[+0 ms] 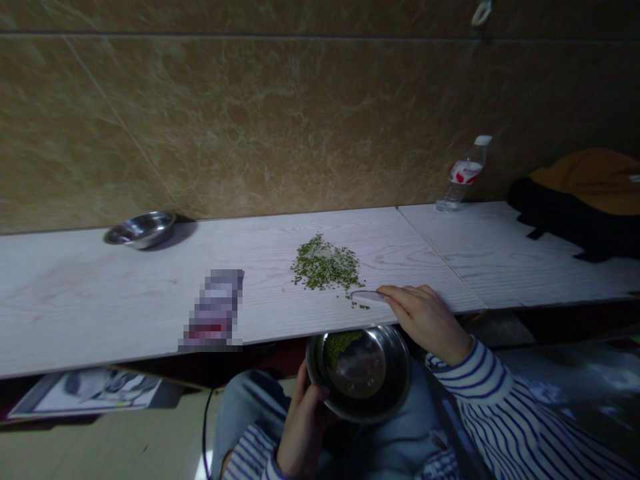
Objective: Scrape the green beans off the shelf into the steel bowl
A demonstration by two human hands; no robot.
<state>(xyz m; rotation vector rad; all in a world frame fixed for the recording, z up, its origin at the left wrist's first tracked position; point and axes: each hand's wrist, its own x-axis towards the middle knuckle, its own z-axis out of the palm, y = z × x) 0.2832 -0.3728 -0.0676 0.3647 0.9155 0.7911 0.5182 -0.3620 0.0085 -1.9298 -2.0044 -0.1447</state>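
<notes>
My left hand (306,417) is closed on the rim of a steel bowl (400,393), held tilted over my lap just below the table's front edge. Small green beans (341,347) lie along the bowl's far inner side. My right hand (430,320) pinches a thin, pale, flat piece with a rounded tip (367,295); its exact kind is unclear. That tip reaches a few stray green beans at the near edge of a pile of green beans and white grains (326,263) spread on the tabletop. The pile lies ahead of both hands.
On the white wood-grain table (265,247) a second steel bowl (143,230) stands at the back left. A pixelated flat item (215,310) lies near the front edge. A water bottle (463,175) and a black and orange-brown bag (585,197) are at right. A tiled wall rises behind.
</notes>
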